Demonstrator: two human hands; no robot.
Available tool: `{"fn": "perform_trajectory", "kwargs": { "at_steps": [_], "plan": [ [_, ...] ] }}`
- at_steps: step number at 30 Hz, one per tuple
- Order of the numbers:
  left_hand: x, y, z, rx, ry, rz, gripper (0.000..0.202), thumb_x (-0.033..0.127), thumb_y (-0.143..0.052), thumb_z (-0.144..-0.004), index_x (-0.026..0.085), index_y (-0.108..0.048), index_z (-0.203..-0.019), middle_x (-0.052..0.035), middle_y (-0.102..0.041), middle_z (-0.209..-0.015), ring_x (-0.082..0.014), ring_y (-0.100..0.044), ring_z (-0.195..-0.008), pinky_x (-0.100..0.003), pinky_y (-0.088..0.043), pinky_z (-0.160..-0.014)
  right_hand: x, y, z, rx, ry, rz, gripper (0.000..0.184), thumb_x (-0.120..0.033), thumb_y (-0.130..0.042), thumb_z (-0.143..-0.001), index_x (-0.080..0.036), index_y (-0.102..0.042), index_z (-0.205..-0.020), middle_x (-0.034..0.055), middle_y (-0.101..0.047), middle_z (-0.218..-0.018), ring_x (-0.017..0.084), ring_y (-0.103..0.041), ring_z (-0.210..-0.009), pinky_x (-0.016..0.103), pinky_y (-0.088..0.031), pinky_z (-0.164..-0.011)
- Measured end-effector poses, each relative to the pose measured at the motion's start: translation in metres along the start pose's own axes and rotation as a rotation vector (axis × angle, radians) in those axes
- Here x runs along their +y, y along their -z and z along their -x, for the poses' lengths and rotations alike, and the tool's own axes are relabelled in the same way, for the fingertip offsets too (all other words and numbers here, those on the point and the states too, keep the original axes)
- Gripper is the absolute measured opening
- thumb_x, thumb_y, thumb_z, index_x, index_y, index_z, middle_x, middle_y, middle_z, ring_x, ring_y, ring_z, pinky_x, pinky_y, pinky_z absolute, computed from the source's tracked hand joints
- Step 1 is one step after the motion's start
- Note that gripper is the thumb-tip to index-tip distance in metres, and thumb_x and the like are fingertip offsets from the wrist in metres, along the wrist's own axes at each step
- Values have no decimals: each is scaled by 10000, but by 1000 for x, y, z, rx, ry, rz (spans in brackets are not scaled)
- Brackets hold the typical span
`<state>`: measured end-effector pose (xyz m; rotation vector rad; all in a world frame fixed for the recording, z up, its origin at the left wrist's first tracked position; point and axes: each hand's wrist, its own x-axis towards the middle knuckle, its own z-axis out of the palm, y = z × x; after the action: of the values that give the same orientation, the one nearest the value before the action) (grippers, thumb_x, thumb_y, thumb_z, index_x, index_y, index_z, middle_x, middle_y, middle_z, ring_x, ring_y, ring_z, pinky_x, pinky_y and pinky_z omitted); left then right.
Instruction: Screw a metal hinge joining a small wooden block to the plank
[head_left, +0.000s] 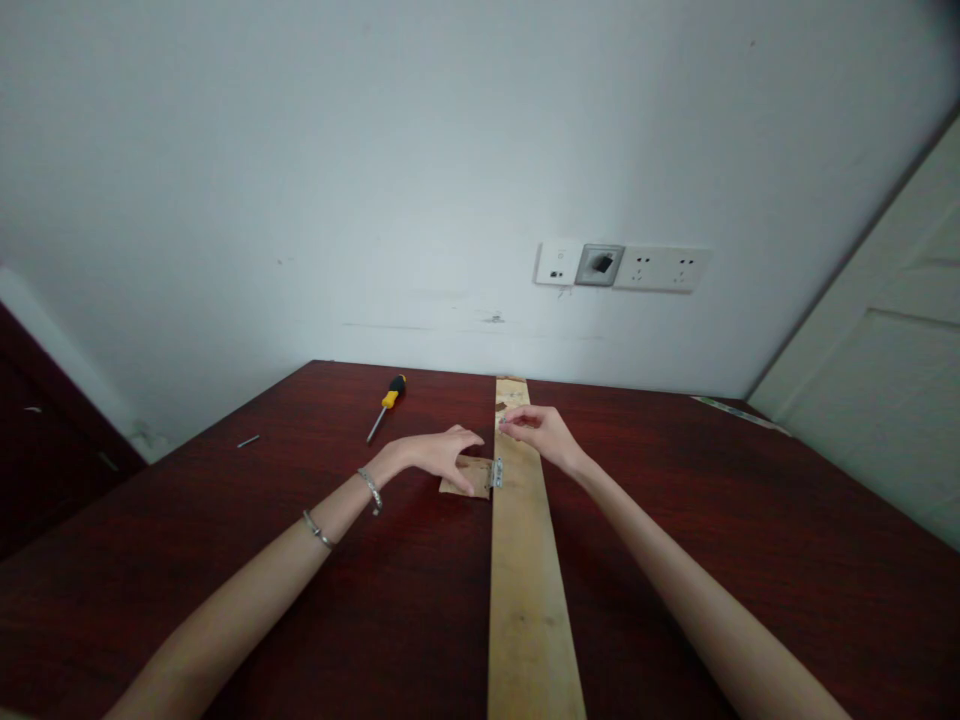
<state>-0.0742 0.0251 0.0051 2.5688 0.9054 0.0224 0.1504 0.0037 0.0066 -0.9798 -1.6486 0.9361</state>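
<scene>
A long pale wooden board (529, 600) lies lengthwise on the dark red table. At its left edge sits a small metal hinge (498, 473), beside a flat brown piece (474, 482) that looks like cardboard or thin wood. My left hand (442, 455) hovers over or rests on that brown piece, its thumb and fingers spread apart; whether it touches is unclear. Above the board, beyond the hinge, my right hand (541, 432) is closed in a pinch. Something tiny and pale shows at its fingertips, too small to name.
A yellow and black screwdriver (388, 402) lies left of the board, and a thin grey rod (248, 441) farther left. A flat strip (739, 413) rests at the table's right back edge. Behind the table (360, 620) rises a white wall with sockets (662, 269).
</scene>
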Motion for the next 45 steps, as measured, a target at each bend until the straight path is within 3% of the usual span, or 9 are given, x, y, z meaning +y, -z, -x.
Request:
{"fn": "perform_trajectory", "kwargs": {
  "at_steps": [4, 12, 20, 45],
  "plan": [
    [4, -6, -2, -65, 41, -71, 952, 576, -749, -550, 133, -426, -1328, -140, -435, -1254, -303, -375, -1177, -358, -360, -961, 6, -2, 1, -8, -32, -1, 183, -342, -710, -633, -172, -669, -685, 22, -681, -752, 145, -599, -677, 295, -469, -678],
    [6, -9, -6, -25, -25, -122, 759, 565, -726, -594, 138, -536, -1193, -101, -478, -1115, -263, -424, -1065, -328, -365, -920, 15, -7, 3, -24, -75, 14, 185, -340, -696, -618, -168, -646, -664, 9, -668, -684, 150, -596, -657, 317, -476, -699],
    [8, -9, -7, -23, -24, -126, 700, 520, -752, -593, 138, -555, -1145, -75, -488, -1043, -233, -463, -990, -294, -379, -870, 19, -9, 4, -37, -60, 39, 176, -338, -688, -630, -170, -652, -671, 15, -677, -696, 155, -603, -653, 319, -483, -692],
    [9, -3, -2, -23, 35, -70, 710, 516, -736, -596, 167, -517, -1175, -57, -452, -1089, -209, -510, -951, -262, -410, -792, 35, -15, 9, -110, -10, 89, 151, -314, -675, -692, -171, -683, -741, 33, -706, -796, 163, -640, -726, 317, -511, -741]
  ]
}}
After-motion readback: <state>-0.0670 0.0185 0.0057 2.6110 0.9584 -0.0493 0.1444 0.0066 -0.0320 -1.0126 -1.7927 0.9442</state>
